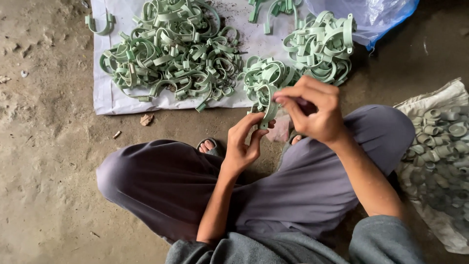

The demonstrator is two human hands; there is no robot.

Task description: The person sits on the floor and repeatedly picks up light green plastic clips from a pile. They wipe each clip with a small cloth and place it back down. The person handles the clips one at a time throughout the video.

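Both hands pinch one pale green plastic clamp (267, 108) over the lap, fingers closed on it.

The left hand (243, 144) grips the clamp's lower end between thumb and fingers; at its one o'clock the right hand (312, 110) nips the upper part. At ten o'clock a big loose pile of clamps (171, 49) lies on a white sheet (105, 95); at twelve a neater bundle (322, 46) lies beside a blue plastic bag (376, 14). At three o'clock, a sack of small rings (439, 142).
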